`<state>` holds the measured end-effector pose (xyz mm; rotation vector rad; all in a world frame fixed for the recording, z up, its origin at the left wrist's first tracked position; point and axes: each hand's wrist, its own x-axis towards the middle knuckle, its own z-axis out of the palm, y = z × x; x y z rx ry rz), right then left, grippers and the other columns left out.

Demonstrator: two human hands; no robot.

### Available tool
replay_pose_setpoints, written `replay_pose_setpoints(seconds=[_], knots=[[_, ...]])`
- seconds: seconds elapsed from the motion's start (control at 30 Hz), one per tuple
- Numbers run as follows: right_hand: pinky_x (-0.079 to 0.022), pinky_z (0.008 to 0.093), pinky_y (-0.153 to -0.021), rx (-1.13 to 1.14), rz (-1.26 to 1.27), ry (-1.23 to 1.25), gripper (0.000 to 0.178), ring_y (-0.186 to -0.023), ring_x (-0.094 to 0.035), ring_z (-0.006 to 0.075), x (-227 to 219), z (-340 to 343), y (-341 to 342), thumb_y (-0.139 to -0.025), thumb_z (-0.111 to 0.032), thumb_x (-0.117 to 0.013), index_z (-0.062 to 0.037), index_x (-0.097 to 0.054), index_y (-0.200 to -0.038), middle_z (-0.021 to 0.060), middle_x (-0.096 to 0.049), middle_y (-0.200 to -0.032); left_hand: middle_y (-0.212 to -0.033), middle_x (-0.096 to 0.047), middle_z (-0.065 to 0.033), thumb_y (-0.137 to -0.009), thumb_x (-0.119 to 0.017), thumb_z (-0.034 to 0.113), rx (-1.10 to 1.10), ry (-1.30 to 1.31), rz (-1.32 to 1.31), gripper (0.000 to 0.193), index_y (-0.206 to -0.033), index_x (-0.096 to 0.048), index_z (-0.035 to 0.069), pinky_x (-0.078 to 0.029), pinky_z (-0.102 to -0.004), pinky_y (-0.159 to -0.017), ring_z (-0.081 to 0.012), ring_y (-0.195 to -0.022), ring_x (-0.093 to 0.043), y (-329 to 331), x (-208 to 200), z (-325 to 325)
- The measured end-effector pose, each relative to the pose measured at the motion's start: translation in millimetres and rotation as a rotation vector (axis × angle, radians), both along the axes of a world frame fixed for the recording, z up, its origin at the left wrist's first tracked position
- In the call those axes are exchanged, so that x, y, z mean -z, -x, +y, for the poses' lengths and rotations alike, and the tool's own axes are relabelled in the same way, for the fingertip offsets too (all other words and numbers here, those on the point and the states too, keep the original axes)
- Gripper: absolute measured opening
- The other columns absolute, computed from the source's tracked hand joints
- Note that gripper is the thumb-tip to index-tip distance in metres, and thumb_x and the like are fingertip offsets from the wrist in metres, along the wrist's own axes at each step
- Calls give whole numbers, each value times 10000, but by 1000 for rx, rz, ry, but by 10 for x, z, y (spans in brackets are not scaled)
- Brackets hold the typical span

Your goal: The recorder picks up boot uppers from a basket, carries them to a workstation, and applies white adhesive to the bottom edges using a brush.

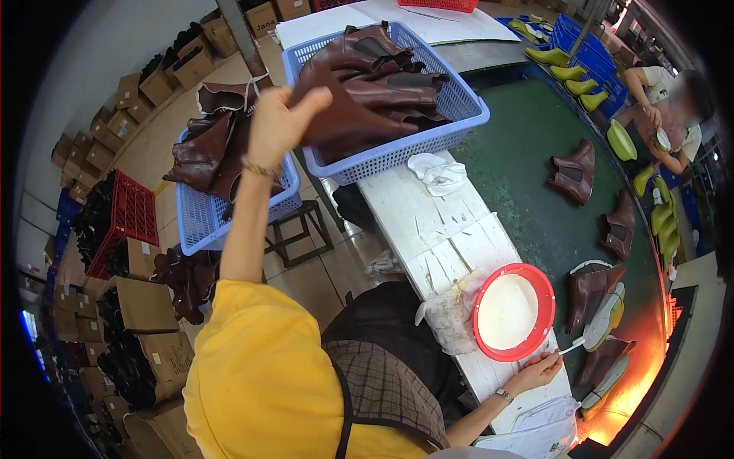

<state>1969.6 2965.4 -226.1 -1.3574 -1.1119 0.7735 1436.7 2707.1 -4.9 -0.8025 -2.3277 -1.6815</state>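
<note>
My left hand (281,126) is raised over the baskets at the upper left, closed on a dark brown leather boot upper (340,111) that looks smeared by motion; its fingertips are hidden. That upper lies over others in a blue plastic basket (390,157). Low on the right, my right hand (535,372) pinches a thin white brush (572,346), whose head points toward a pale sole (604,317) by a brown boot (590,291). Just above this hand stands a red bowl (549,306) of creamy white liquid (506,310).
Brown boots (573,172) stand on a green conveyor belt (508,138). A second blue basket (200,226) holds more uppers. A white cloth (437,174) lies on the bench (405,206). Across the belt, a person (665,115) handles green shoes. Orange heat glows (627,398) at lower right.
</note>
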Motion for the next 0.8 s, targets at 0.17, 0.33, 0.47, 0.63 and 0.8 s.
replay_pose_setpoints(seconds=[0.17, 0.33, 0.47, 0.63, 0.8], knots=[[-240, 186, -382, 4, -37, 1, 244, -463, -328, 5, -18, -7, 11, -1055, -271, -555, -35, -612, -1070, -42, -479, -711, -945, -738, -52, -872, -799, 334, 132, -130, 185, 429, -1046, -723, -50, -540, -258, -788, -115, -833, -682, 229, -1083, -46], [-239, 191, -381, 23, -72, -16, 243, -466, -328, 4, -29, -11, 27, -1054, -271, -558, -35, -614, -1066, -48, -471, -701, -1007, -716, -48, -923, -753, 274, 401, -32, 215, 352, -1133, -701, -4, -538, -312, -797, -136, -887, -652, 947, -1361, 152], [-240, 195, -382, 5, -4, -4, 236, -470, -326, 6, -24, -23, 26, -1055, -266, -557, -37, -612, -1066, -49, -460, -703, -1247, -648, -117, -869, -751, 180, 346, 330, 720, 496, -1341, -627, 91, -508, -300, -953, -148, -1115, -618, 1488, -962, 327], [-238, 198, -385, -12, -8, -12, 255, -478, -322, 9, -13, -29, 30, -1061, -270, -546, -30, -619, -1104, -46, -460, -723, -1195, -678, -100, -892, -725, 156, 738, 577, 86, 551, -1416, -566, 97, -536, -310, -930, -144, -1141, -604, 1392, -559, -319], [-230, 206, -388, -45, -88, 22, 303, -496, -327, 14, -8, -18, 7, -1069, -274, -527, -13, -621, -1190, -44, -460, -737, -970, -768, -119, -810, -725, 127, 100, 962, -88, 241, -1021, -772, 21, -574, -316, -825, -176, -887, -725, 1502, -187, -1360]])
